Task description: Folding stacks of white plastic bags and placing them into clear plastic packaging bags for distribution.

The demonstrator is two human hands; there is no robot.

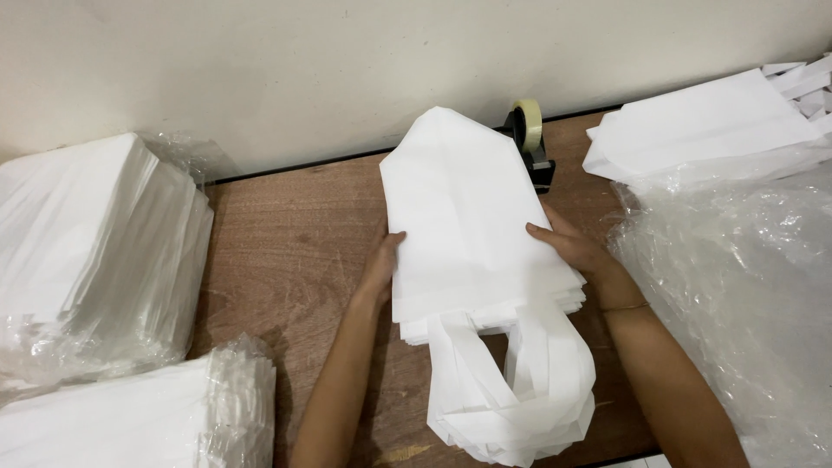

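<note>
The left hand [381,260] presses flat against the left edge of a stack of white fabric bags [472,225], fingers curled onto the top sheet. The right hand [568,245] mirrors it on the right edge, fingers spread over the top and thumb tucked at the side. Both hands clamp the stack between them, and neither is nearer than the other.

The stack lies in the middle of the brown wooden desk [286,251], directly in front of the person. Its long axis runs away from the body toward the wall. The far end tapers to a folded point, and the near end trails looped white handles [511,390] that hang toward the desk's front edge.

Just behind the stack's far right corner stands a black tape dispenser [535,152] holding a roll of clear tape.

To the right, crumpled clear plastic wrap [737,286] covers the desk, with another pile of white bags [702,121] beyond it near the wall. To the left sit two bundles of white bags wrapped in clear plastic, a large one [95,251] farther back and a smaller one [147,416] at the near corner. No labels or signs show.
</note>
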